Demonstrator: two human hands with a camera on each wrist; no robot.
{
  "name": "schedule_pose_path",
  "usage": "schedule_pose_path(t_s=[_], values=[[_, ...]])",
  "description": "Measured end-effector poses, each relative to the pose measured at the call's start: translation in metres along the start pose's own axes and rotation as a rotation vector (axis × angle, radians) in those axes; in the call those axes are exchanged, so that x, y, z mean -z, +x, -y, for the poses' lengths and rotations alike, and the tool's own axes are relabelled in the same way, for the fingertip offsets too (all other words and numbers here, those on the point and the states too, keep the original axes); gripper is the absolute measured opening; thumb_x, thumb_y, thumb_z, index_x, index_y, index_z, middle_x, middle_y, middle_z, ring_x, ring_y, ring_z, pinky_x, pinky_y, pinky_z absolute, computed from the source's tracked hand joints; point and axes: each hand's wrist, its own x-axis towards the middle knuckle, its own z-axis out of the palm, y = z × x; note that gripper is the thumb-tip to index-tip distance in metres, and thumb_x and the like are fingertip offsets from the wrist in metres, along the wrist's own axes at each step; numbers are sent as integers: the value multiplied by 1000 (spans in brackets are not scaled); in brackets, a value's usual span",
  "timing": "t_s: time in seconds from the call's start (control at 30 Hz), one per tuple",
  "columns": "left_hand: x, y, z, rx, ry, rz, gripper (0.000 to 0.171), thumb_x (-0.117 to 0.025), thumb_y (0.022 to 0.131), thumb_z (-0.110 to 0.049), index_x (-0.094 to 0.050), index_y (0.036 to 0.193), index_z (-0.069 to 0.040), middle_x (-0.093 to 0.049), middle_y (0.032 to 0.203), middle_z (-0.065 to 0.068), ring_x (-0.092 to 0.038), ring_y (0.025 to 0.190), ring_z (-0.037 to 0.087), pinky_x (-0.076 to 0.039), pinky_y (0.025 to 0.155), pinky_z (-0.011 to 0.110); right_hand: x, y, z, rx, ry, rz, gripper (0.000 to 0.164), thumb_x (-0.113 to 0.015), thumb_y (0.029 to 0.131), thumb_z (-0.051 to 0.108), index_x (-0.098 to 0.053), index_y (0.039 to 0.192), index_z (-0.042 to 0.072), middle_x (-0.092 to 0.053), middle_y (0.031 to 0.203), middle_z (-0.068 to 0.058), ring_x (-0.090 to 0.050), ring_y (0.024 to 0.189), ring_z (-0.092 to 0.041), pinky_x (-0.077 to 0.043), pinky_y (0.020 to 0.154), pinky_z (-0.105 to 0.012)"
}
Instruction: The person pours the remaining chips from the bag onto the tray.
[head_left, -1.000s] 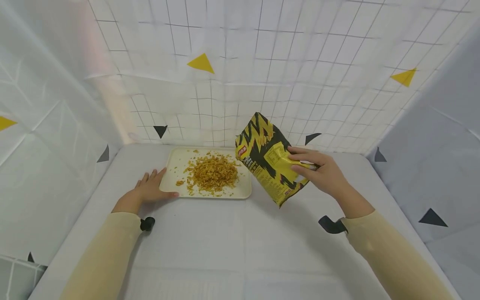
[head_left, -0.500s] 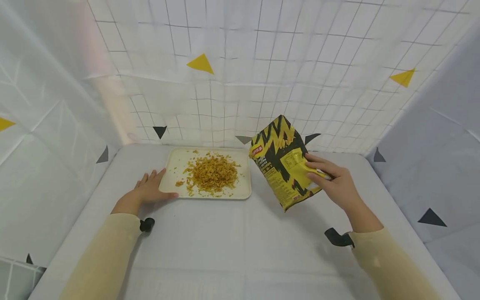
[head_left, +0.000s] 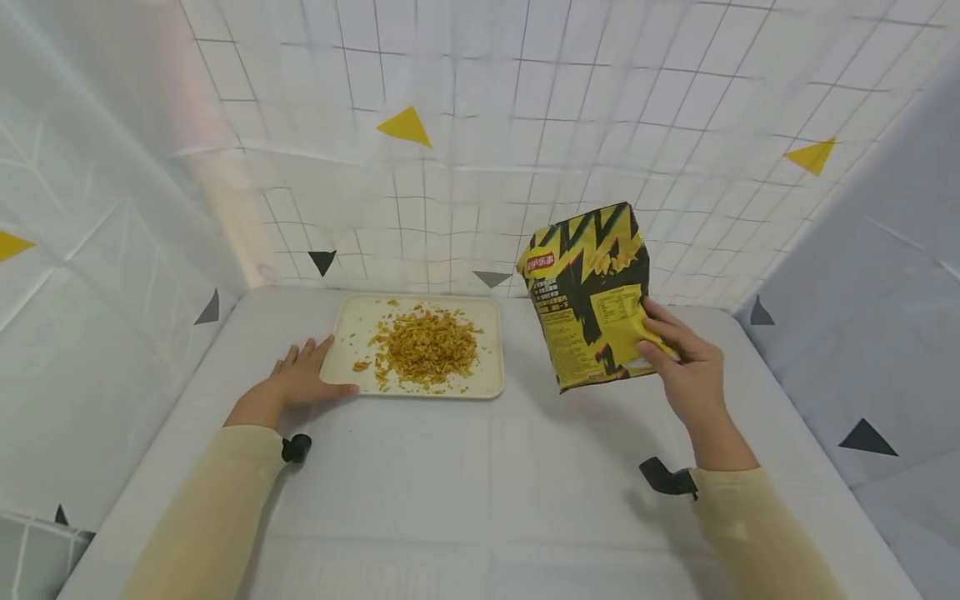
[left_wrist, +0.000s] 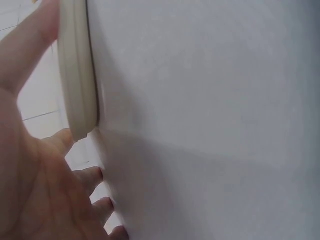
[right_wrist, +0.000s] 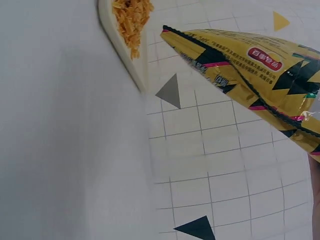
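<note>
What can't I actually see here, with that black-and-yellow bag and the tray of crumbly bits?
- Inside of the bag: head view, hidden by its printed side.
- Fine print: head view, too small to read.
- Floor of the tray under the pile: head view, covered by the yellow pieces.
- Most of the right hand: right wrist view, cut off by the right edge.

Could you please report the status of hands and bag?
Left hand touching tray. Right hand gripping yellow-black bag, right of tray. Snack pieces heaped on tray. No obstruction visible.
</note>
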Motion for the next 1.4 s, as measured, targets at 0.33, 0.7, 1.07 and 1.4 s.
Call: schedule_pose_path(t_s=[0.33,0.7,1.07,1.4], values=[[-8,10,12,-3,0,-15,129,-65,76,-78,0,161,-7,7,160,35,13,144,57,6,113,71,-1,11,-6,134,612,-90,46,-66,89,-7,-54,133,-11,-42,153,-19,-49,134,-34,-44,106,-36],[-7,10,12,-7,-8,-16,130,-65,75,-80,0,161,-7,7,160,35,14,144,58,6,112,72,3,12,-5,127,696,-110,43,-62,91,-11,-53,133,-12,-41,153,-20,-54,129,-36,-48,103,-39],[-8,12,13,9,-4,-13,128,-67,77,-75,1,160,-5,9,160,35,14,144,58,6,112,73,5,4,-8,94,551,-353,32,-65,90,-11,-59,121,-18,-55,140,-24,-61,120,-35,-52,97,-36],[-3,1,2,2,-9,-9,125,-67,79,-73,-2,160,-3,6,159,37,10,143,60,2,112,73,5,-8,-16,-1,355,-360,37,-61,90,-16,-57,127,-14,-56,140,-21,-60,125,-28,-50,98,-30]])
